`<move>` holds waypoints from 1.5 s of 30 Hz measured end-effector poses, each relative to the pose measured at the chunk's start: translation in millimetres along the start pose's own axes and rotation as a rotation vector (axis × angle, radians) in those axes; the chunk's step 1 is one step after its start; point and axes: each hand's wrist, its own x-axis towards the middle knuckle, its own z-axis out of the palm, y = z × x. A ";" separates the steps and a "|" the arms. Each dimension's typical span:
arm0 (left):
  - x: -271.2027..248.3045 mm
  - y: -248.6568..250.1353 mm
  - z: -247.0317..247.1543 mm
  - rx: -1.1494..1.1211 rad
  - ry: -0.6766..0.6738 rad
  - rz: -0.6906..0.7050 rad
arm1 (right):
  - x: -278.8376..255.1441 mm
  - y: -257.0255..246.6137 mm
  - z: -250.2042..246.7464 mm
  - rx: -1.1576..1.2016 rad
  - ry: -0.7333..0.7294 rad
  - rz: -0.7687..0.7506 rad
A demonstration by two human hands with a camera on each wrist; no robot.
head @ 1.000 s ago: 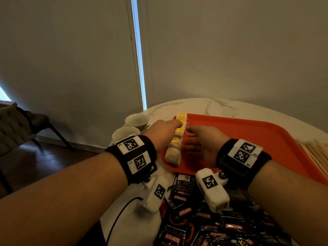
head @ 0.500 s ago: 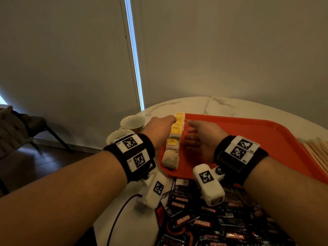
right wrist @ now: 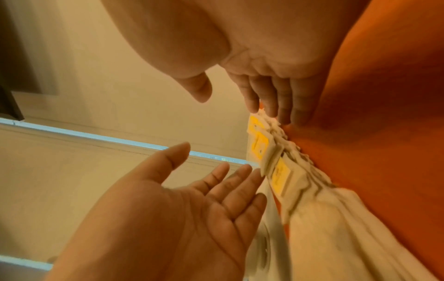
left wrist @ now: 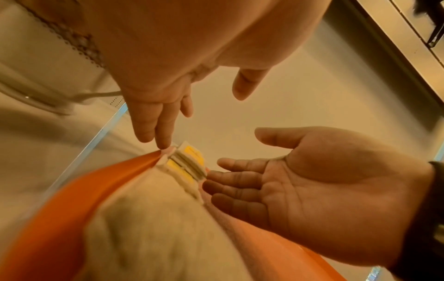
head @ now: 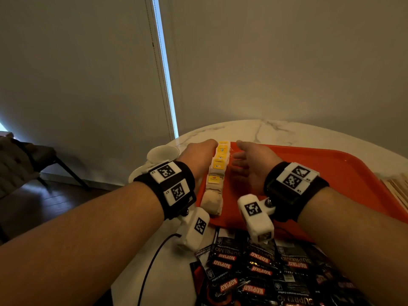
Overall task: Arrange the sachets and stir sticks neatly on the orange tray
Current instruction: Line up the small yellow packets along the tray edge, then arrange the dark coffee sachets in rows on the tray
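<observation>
A row of white tea-bag sachets (head: 217,171) with yellow tags lies along the left edge of the orange tray (head: 331,177). My left hand (head: 208,147) stands on the row's left side with straight fingers touching its far end. My right hand (head: 239,155) stands on the row's right side, palm facing it, fingers straight and close to it. In the left wrist view the left fingers (left wrist: 163,123) touch the sachets (left wrist: 190,163) at the tray rim (left wrist: 60,218). In the right wrist view the right fingers (right wrist: 276,98) reach the sachets (right wrist: 276,161). Neither hand holds anything.
A heap of black Kopiko sachets (head: 254,272) lies on the marble table in front of the tray, under my wrists. Wooden stir sticks (head: 397,191) lie at the tray's right. White cups on saucers (head: 163,153) stand left of the tray. A black cable (head: 154,257) runs off the near edge.
The row of tea bags lies straighter than a second ago. Both hands stay on either side of it, and the right hand's fingers are more stretched out.
</observation>
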 end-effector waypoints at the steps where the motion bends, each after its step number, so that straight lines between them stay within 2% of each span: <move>1: 1.5 0.5 0.2 -0.005 0.005 0.002 | 2.8 -3.7 -0.9 0.014 0.011 -0.005; 5: 7.7 1.9 5.9 -0.034 0.011 0.009 | 14.7 -10.8 1.1 0.024 0.029 0.016; 11: 19.7 2.2 12.1 -0.051 0.047 0.010 | 30.5 -6.9 5.3 0.068 -0.063 0.070; 18: 23.8 4.2 5.4 -0.064 -0.002 0.013 | 46.0 -22.0 -3.6 0.056 0.010 0.040; 23: 28.0 1.5 5.8 -0.066 0.003 0.012 | 57.6 -33.9 2.6 0.078 -0.012 0.036; 26: 30.7 1.2 6.8 -0.072 0.028 0.026 | 62.2 -36.3 4.6 0.043 -0.056 0.059; 30: 27.0 -1.8 5.1 -0.116 -0.001 0.095 | 64.8 -38.9 -6.2 0.035 -0.027 0.065; 33: 11.7 1.2 4.0 -0.080 -0.013 0.154 | 50.6 -42.0 -20.7 -0.083 0.008 0.022; 35: -2.8 4.6 3.6 -0.007 0.011 0.210 | 27.0 -43.8 -26.3 -0.214 -0.036 -0.013; 38: -29.1 8.0 1.9 0.125 0.112 0.389 | -19.3 -43.6 -30.3 -0.426 -0.129 -0.086; 40: -52.0 5.9 -1.9 0.120 0.151 0.478 | -50.1 -38.3 -32.5 -0.575 -0.171 -0.128; 43: -86.2 -9.9 -13.9 0.126 0.118 0.526 | -93.6 -24.4 -35.7 -0.851 -0.241 -0.163; 45: -106.5 -24.5 -23.6 0.226 0.045 0.528 | -119.1 -13.0 -38.0 -1.061 -0.301 -0.180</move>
